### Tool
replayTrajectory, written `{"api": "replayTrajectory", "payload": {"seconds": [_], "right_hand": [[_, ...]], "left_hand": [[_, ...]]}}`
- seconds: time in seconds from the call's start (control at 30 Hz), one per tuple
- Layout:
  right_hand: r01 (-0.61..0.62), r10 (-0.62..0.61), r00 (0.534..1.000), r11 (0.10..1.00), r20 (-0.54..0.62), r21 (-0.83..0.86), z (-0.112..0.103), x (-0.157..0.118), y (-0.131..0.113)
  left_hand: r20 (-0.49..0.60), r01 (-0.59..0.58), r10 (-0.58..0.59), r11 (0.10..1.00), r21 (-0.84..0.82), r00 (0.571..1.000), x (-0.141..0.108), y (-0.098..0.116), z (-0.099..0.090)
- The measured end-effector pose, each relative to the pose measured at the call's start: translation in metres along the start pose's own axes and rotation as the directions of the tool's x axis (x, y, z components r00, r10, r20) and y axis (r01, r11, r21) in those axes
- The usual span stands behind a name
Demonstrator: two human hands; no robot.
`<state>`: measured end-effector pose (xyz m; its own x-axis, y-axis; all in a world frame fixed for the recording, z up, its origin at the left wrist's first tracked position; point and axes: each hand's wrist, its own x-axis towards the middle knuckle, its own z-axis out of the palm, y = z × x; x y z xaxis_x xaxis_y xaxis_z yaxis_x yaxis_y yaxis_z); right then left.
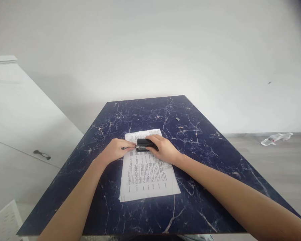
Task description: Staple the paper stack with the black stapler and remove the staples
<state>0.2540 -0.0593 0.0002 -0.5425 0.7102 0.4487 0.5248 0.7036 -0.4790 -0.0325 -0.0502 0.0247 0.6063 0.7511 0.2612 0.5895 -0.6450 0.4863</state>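
Note:
A black stapler lies across a stack of printed paper sheets, its jaws parted toward the left. My right hand is closed around the stapler's right end, thumb below and fingers over the top. At the stapler's left end, my left hand has its fingertips pinched together, touching or almost touching it. Whatever those fingertips hold is too small to make out. The stack lies on a dark blue marble-patterned table, with its lower part uncovered by my hands.
A small grey block lies on the table's far part, right of the paper. To the left stands a white cabinet with a dark handle. Clear crumpled plastic is on the floor at right. A white wall rises behind.

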Motion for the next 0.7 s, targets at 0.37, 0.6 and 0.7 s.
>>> {"api": "replayTrajectory", "payload": {"seconds": [0.37, 0.6, 0.7], "right_hand": [[0.01, -0.01, 1.0, 1.0, -0.014, 0.003, 0.0025, -0.0013, 0.0034], [0.004, -0.004, 1.0, 1.0, -0.01, 0.008, 0.002, -0.0011, 0.003], [0.007, -0.007, 1.0, 1.0, -0.012, 0.003, 0.0018, -0.0012, 0.0028]], "left_hand": [[-0.042, 0.005, -0.009, 0.996, -0.093, 0.999, 0.0049, 0.0049, -0.0007], [-0.084, 0.053, -0.062, 0.993, -0.107, 0.995, 0.0075, 0.0063, 0.0011], [-0.1, 0.063, -0.075, 0.992, -0.113, 0.992, 0.0069, 0.0055, 0.0016]]}}
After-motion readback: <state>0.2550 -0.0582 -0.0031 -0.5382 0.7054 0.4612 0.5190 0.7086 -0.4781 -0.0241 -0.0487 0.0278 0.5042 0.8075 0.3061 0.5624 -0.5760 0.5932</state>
